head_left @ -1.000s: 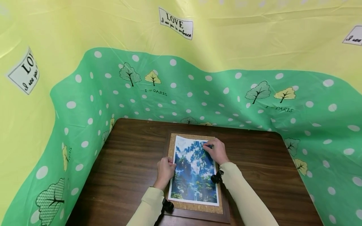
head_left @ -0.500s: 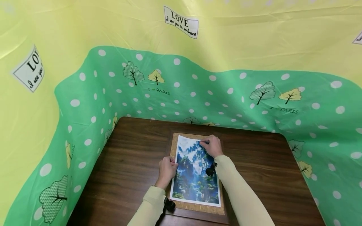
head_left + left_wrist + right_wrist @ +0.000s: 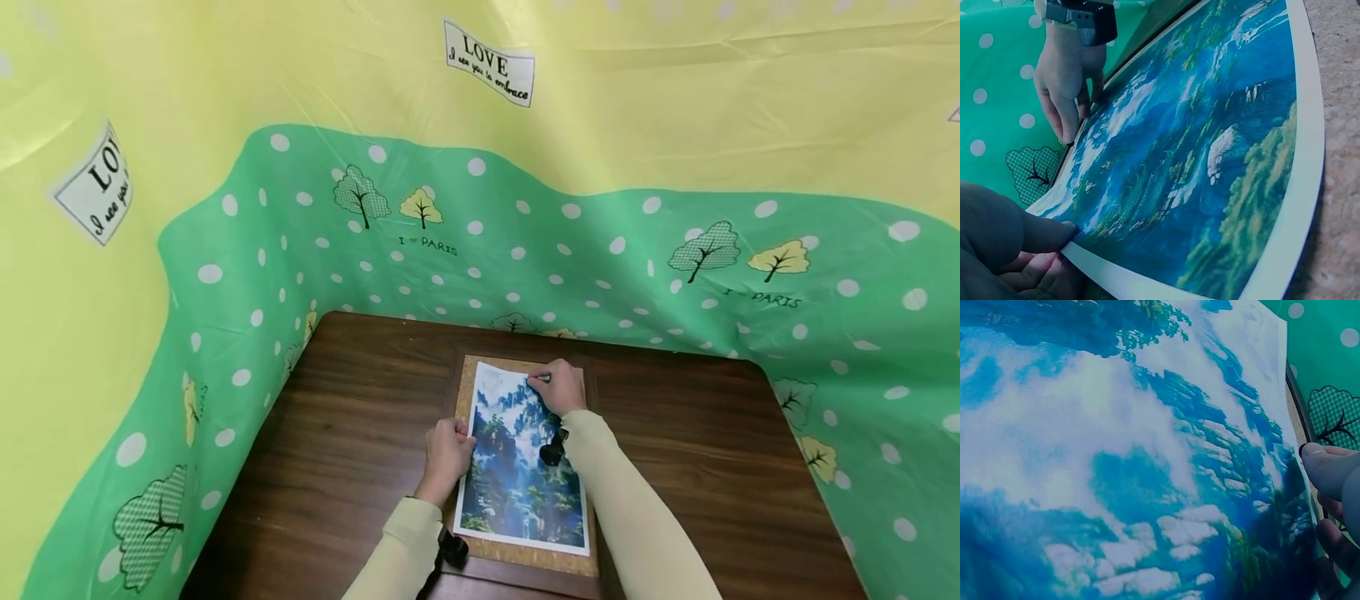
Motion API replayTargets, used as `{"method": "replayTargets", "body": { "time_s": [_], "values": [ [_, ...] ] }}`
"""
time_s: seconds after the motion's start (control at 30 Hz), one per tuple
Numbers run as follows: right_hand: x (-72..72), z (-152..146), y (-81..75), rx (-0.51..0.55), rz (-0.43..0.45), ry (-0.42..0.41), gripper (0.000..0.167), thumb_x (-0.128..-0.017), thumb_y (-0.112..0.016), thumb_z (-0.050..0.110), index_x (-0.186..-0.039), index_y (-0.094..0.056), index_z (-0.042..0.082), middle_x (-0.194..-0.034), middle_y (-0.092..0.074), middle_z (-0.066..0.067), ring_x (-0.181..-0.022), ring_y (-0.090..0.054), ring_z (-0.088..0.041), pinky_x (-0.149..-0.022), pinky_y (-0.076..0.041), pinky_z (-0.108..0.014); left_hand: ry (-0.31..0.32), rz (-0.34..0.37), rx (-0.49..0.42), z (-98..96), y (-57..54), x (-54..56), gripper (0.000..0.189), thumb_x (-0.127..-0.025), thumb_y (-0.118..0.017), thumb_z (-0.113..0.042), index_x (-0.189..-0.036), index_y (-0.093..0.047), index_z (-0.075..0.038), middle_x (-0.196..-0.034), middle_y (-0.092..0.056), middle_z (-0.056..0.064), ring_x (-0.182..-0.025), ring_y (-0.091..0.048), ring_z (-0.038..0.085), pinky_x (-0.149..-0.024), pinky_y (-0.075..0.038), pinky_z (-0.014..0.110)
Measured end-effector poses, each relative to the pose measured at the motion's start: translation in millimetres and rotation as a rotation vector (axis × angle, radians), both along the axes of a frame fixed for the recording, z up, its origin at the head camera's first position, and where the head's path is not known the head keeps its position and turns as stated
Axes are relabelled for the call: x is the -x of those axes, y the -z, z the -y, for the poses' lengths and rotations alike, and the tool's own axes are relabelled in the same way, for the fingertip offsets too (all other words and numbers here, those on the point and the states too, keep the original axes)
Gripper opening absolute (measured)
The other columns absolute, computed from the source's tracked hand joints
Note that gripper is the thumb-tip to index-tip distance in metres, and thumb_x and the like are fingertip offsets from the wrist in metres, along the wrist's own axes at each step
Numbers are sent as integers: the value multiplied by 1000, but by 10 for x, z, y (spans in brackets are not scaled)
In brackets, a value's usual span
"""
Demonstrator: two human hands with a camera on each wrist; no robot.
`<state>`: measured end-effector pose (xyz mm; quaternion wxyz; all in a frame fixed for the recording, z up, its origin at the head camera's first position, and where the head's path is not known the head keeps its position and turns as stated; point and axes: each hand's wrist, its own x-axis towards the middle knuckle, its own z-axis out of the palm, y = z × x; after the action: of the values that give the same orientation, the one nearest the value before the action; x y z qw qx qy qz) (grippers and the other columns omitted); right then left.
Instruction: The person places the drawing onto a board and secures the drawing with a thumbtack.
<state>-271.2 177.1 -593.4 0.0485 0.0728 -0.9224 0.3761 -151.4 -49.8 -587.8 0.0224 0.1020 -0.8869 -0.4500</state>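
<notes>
A blue-and-green landscape print (image 3: 517,467) with a white border lies on a cork board (image 3: 525,557) set in a brown wooden frame. My left hand (image 3: 447,457) pinches the print's left edge; in the left wrist view its thumb (image 3: 1047,234) is on top and the fingers are curled below. At the upper right of the print, my right hand (image 3: 562,389) pinches a small black object (image 3: 1302,450) between thumb and fingers, close to the top edge. Too little of that object shows to tell its kind. The print's upper left corner curls up slightly.
A dark brown wooden table (image 3: 360,400) carries the board. Behind it and on both sides hangs a green and yellow curtain (image 3: 420,283) with dots and trees. Black wrist cameras sit on both sleeves (image 3: 615,475).
My right hand has moved up and left along the print's top with the small black object. My left hand stays at the left edge. The head view has shifted slightly.
</notes>
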Motion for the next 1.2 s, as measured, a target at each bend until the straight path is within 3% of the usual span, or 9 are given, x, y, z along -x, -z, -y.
{"method": "replayTargets", "body": {
  "time_s": [0.13, 0.63, 1.2],
  "values": [
    [26, 28, 33, 14, 15, 8, 7, -95, -79, 11, -97, -84, 6, -98, -78, -13, -93, -71, -33, -84, -58, -53, 5, 18, -7, -4, -2, -9, 16, -89, -82, -3, -83, -68, -4, -75, -65, 5, -69, -60, 16, -62, -54, 34],
    [70, 29, 39, 1, 47, 19, 9, -96, -79, 15, -97, -85, 9, -106, -76, -14, -100, -69, -35, -90, -56, -55, 4, -42, 28, -17, -3, -25, 20, -87, -84, -1, -79, -66, -5, -72, -64, 2, -69, -59, 15, -61, -51, 32],
    [64, 56, 21, -10, 62, 51, 8, -95, -79, 14, -96, -85, 9, -106, -76, -15, -96, -70, -34, -86, -57, -54, 5, -41, 32, -13, 3, -37, 24, -88, -83, -2, -76, -63, -8, -71, -61, 0, -67, -56, 14, -61, -48, 31]
  ]
}}
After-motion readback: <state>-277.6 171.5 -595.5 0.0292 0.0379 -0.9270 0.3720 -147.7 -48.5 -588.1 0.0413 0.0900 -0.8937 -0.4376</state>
